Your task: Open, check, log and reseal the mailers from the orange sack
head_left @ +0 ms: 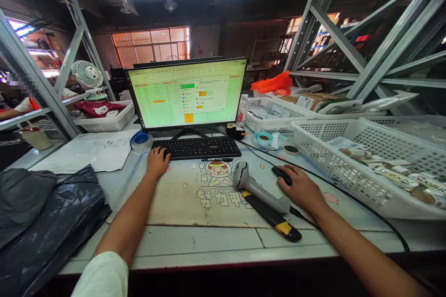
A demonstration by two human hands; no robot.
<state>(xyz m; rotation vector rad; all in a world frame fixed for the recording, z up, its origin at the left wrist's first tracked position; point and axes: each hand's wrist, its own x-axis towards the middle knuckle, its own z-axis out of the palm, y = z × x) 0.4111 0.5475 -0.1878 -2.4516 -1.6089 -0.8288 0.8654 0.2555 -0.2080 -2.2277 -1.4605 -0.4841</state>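
Observation:
My left hand [158, 161] rests at the left end of a black keyboard [200, 147], fingers spread over the keys and holding nothing. Over a black computer mouse [282, 175], my right hand [300, 188] is curled with its fingers on the shell. Both sit on a printed desk mat [174, 204] with a cartoon face. Between my hands a grey barcode scanner [259, 190] lies across a black and yellow utility knife [272, 218]. A black pen [216, 159] lies just below the keyboard. The monitor [188, 95] behind shows a spreadsheet and a chat window.
White plastic baskets [348, 167] with wrapped items stand on the right. Dark plastic bags [62, 222] and a white parcel bag [87, 151] lie on the left. Tape rolls [141, 139] and a label roll [264, 139] flank the keyboard. A cable crosses the desk at right.

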